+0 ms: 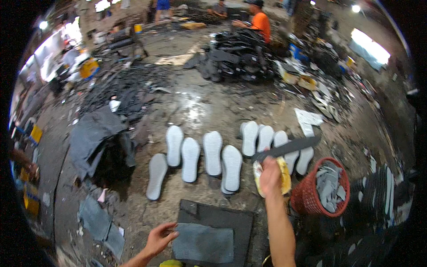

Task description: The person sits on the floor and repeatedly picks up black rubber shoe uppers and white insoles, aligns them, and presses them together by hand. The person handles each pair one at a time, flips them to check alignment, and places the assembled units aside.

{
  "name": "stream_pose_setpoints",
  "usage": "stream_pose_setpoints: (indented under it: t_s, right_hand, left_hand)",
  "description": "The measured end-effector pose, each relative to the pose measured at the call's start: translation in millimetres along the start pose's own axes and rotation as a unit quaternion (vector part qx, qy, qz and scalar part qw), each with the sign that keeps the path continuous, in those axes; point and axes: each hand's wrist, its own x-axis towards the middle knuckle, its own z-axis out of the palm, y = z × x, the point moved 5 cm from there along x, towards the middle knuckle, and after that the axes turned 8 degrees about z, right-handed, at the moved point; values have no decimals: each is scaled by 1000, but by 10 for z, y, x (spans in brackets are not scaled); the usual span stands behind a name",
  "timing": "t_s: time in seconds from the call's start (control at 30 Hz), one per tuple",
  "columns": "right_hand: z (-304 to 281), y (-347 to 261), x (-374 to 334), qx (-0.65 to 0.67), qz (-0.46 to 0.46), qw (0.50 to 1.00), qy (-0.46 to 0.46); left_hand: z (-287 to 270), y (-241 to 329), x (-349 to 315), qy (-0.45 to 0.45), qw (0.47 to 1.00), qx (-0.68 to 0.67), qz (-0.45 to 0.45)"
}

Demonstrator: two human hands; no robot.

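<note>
My right hand [270, 175] reaches forward and grips one end of a dark shoe sole [291, 147], held tilted above the floor. Below it, partly hidden by that hand, is a yellow and white container [285, 174]. My left hand [161, 238] is low, fingers slightly curled and apart with nothing in them, beside a blue-grey sheet [203, 244] on a larger black mat [242, 221]. Pale sole-shaped pieces stand out on the floor: a greyer one [156, 177] at the left, white ones [190, 159] in the middle, and several more [250, 138] behind the held sole.
A red basket [307, 193] of grey scraps stands at the right, near stacked dark soles [376, 191]. At the left lie a dark sheet heap [95, 138] and blue-grey pieces [95, 218]. Farther off, a person in orange [261, 24] sits behind a black pile [240, 58].
</note>
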Motion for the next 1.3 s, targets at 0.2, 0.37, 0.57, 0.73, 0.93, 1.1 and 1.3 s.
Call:
stream_pose_setpoints:
  t_s: [0.2,0.37,0.57,0.73,0.93,1.1,1.3]
  right_hand:
    - [1359,820,-1712,-182,104,955,-208]
    - [973,275,-1994,118,44,992,-1]
    - [963,-327,-2228,-191,-124,969,96]
    - [1266,-15,-2466,112,171,978,-41]
    - [838,627,-2403,116,195,974,22]
    - [65,1007,-2628,-201,71,960,181]
    - [-642,1465,-3064,-345,239,901,107]
  left_hand:
    - [362,817,260,15,907,-408,-106]
    - [28,864,-68,81,946,-312,31]
    - [-141,1022,-265,21,931,-364,24]
    - [-45,1136,-438,-136,843,-517,57]
    - [-34,369,-237,-15,897,-438,-53]
    - [-116,-443,-399,84,944,-300,-112]
    - [-63,-1145,-608,100,986,-47,-121]
